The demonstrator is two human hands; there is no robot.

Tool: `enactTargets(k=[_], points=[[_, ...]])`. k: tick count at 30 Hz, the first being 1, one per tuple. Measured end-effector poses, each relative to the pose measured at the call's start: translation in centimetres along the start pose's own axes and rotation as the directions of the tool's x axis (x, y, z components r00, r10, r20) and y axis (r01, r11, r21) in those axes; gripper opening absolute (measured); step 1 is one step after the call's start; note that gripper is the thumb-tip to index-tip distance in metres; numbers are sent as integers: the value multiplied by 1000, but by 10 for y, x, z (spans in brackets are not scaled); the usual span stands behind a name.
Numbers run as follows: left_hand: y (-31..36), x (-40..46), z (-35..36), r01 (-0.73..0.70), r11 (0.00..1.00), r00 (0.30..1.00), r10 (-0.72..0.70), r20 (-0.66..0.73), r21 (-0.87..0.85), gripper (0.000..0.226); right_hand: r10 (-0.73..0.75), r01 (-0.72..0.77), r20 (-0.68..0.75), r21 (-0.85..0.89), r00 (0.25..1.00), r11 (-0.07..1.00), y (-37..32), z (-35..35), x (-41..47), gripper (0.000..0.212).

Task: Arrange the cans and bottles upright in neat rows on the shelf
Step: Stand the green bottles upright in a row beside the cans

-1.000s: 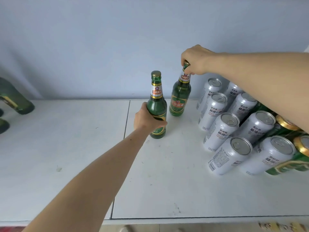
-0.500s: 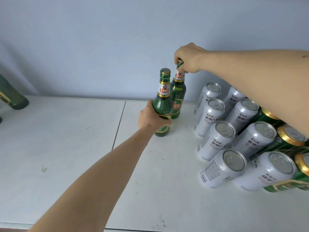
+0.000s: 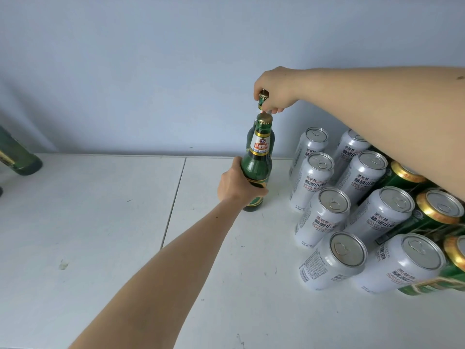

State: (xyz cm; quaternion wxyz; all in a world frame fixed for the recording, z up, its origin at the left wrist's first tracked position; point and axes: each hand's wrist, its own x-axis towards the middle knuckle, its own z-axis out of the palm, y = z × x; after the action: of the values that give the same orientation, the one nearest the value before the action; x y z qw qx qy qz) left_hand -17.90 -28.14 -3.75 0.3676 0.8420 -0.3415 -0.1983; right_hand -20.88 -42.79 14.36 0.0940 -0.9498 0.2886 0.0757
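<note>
Fingers [image 3: 273,109] of right hand [image 3: 276,88] pinch the cap end of the rear bottle [image 3: 263,99]; left hand [image 3: 236,185] grips the front bottle [image 3: 257,167] at its lower body. Both upright on the shelf [image 3: 100,222], front one nearly hiding the rear.

Step, as judged: lining up 2 bottles into a row left of the white cans [image 3: 324,215]. Next: seat both, let go.

Obstacles: cans close on the right; green cans [image 3: 437,210] behind them; another bottle [image 3: 20,157] far left.

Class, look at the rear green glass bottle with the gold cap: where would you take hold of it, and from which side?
Probably the neck just under the cap of the rear green glass bottle, from above: it stands upright, the front green glass bottle hides its body, and the right hand already pinches it there.
</note>
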Motion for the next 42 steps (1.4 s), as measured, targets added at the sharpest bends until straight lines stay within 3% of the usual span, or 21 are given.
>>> enactTargets(k=[20, 26, 32, 42], points=[[-12, -9, -7, -41, 998, 996, 44, 82, -41, 81, -18, 7, -44, -237, 999, 971, -1, -14, -17, 53], [-12, -13, -27, -82, 985, 981, 53, 188, 152, 82, -62, 35, -101, -249, 993, 968, -12, -25, -27, 47], [-28, -22, -76, -93, 941, 973, 16, 232, 326, 67, -119, 82, -121, -272, 985, 959, -55, -37, -32, 43], [-129, -63, -221, 67, 907, 988, -117, 96, 416, 47, -251, 214, -96, -289, 963, 933, -206, -16, -19, 42]])
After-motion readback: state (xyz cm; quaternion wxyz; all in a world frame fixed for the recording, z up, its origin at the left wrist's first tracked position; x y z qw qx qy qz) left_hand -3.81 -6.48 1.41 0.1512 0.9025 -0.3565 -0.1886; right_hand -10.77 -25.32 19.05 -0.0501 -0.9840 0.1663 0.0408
